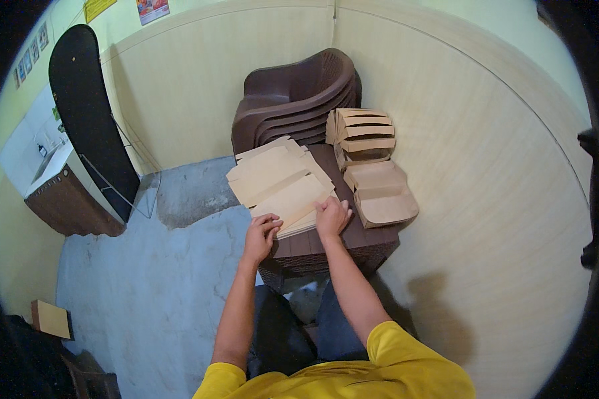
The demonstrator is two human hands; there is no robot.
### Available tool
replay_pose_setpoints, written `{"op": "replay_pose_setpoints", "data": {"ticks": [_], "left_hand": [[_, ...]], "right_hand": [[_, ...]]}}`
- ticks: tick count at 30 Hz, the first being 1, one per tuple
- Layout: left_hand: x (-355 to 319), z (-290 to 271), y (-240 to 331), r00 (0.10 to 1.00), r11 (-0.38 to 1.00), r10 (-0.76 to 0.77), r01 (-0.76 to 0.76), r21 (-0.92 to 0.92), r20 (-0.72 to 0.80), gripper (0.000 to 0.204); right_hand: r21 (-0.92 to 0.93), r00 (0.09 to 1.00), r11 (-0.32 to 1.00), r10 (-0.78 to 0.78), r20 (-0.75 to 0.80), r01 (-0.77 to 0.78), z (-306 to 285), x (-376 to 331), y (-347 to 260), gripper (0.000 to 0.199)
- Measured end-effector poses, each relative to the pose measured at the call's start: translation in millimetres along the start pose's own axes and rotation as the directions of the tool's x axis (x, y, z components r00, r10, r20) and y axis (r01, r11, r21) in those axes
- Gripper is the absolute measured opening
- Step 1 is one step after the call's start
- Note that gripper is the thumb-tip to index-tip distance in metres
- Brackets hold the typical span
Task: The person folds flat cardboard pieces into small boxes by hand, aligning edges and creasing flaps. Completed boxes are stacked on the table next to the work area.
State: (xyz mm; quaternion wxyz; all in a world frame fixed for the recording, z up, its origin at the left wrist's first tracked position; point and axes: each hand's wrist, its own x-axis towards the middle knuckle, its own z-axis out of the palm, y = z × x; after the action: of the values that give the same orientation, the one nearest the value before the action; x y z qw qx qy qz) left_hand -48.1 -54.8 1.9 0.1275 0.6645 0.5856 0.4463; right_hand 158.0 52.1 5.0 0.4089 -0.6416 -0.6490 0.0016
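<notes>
A flat brown cardboard box blank (267, 178) with creases and cut tabs lies on top of a pile of similar blanks on the dark brown table. At its near left corner, my left hand (262, 234) has its fingers curled over the near flap. My right hand (333, 217) is closed on the same flap at the near right corner. Between the two hands the flap (298, 217) looks slightly raised along its crease. My fingers cover both ends of it.
Right of the blanks, a folded open cardboard box (382, 207) sits on the table (369, 238), with nested boxes (365, 136) behind it. Stacked brown plastic chairs (293, 93) stand beyond, against the wall. An ironing board (80, 86) leans at the left near a sink cabinet (73, 205).
</notes>
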Motion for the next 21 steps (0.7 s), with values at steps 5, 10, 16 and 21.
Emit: {"op": "replay_pose_setpoints", "data": {"ticks": [5,10,16,21], "left_hand": [[-0.1,0.8,3.1,1.0,1.0,0.002,-0.002,0.018,0.003,0.023],[-0.5,-1.8,3.2,1.0,1.0,0.018,-0.018,0.0,0.001,0.024],[0.4,-5.4,5.2,0.999,1.0,0.03,-0.03,-0.005,0.017,0.025],[-6.1,-4.1,23.5,0.989,0.986,0.119,-0.108,0.123,-0.088,0.028]], "right_hand": [[0.168,0.976,0.985,-0.079,0.201,0.046,0.1,-50.2,-42.5,0.025],[0.125,0.985,0.991,-0.064,0.158,0.044,-2.1,-35.8,-39.6,0.03],[0.006,0.984,0.995,0.096,0.152,-0.098,3.5,31.2,12.3,0.038],[0.125,0.996,0.992,0.01,0.088,-0.021,4.9,30.9,28.2,0.046]]}}
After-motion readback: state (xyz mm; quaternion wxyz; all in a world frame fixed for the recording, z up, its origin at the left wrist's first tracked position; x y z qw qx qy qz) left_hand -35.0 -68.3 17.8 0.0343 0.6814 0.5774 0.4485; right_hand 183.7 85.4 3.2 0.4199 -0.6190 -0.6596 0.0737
